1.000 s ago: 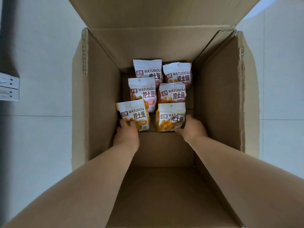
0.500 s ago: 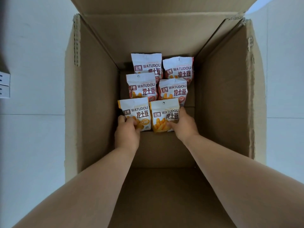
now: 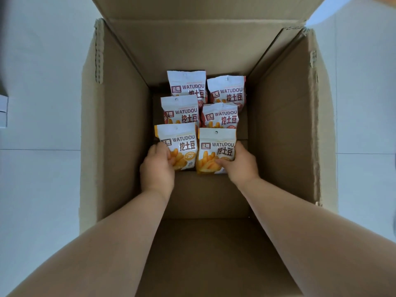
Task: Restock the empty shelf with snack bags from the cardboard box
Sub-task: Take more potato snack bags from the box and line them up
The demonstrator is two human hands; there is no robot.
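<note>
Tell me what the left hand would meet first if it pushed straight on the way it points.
The left hand holds the near-left yellow bag, so that is first in its line. Beyond it, probably the middle-row left bag, which it overlaps; the gap in depth is unclear.

Six snack bags, one open cardboard box

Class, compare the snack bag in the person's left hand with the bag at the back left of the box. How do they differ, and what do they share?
The left-hand bag has orange edges; the back-left bag shows red trim. The left hand grips the left-hand bag; the back-left bag is untouched. The left-hand bag lies frontmost; another bag hides the back-left bag's lower part. Both have white tops printed WATUDOU.
</note>
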